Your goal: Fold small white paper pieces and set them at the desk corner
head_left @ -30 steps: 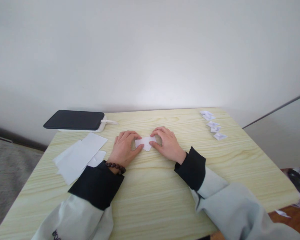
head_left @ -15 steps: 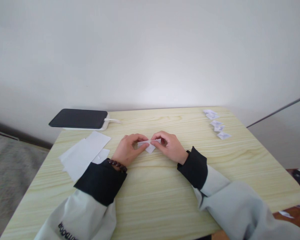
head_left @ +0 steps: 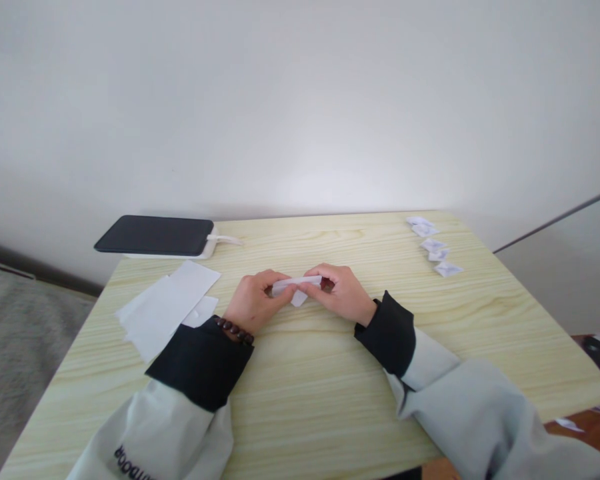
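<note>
A small folded piece of white paper (head_left: 299, 300) is pinched between both hands above the middle of the table. My left hand (head_left: 257, 300) grips its left end, thumb in front and fingers behind. The right end is gripped the same way by my right hand (head_left: 341, 293), and the two thumb tips nearly meet at the centre. A narrow upper band runs across the paper, with a pointed flap hanging below the thumbs. Parts of the paper are hidden by the fingers.
Loose white paper sheets (head_left: 173, 307) lie left of my left hand. Behind them a black phone (head_left: 155, 236) rests on a white block with a white cable (head_left: 230, 240). Several small folded paper pieces (head_left: 449, 269) sit at the back right of the wooden table (head_left: 325, 413), near the wall.
The fingers have shifted on the paper. Its upper band now stands up and shows as one strip across both hands; the thumbs have come closer together.
</note>
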A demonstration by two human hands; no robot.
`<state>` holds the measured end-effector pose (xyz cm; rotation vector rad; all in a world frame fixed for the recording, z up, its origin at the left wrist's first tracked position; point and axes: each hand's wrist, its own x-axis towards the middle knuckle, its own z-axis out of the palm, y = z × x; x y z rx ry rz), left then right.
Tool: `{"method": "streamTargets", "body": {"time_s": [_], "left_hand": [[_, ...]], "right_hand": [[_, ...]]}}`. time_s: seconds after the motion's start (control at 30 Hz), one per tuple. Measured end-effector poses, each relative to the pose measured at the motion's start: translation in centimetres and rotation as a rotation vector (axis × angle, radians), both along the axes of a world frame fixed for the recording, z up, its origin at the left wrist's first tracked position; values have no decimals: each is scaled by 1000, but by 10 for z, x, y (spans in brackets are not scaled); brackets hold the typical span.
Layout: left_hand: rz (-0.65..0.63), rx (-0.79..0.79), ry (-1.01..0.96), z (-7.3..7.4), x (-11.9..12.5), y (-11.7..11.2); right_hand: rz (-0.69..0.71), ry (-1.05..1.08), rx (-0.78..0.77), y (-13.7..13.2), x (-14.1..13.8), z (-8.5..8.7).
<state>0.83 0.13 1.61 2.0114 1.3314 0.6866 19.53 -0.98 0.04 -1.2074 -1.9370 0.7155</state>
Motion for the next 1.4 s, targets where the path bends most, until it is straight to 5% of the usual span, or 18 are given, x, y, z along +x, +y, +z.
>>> {"method": "streamTargets", "body": {"time_s": [0.27, 0.57, 0.9, 1.2, 1.4], "left_hand": [[12, 4, 21, 0, -1, 1], [-199, -340, -248, -5, -14, 9], [-55, -172, -79, 1, -1, 1], [-19, -230, -136, -1, -5, 3], [-30, -251, -163, -3, -9, 5]], "right_hand": [[-5, 20, -79, 0, 0, 2], [139, 126, -265, 5, 15, -2], [70, 13, -91, 1, 5, -1], [140, 35, -148, 2, 9, 1], [267, 126, -329, 6, 17, -1]]}}
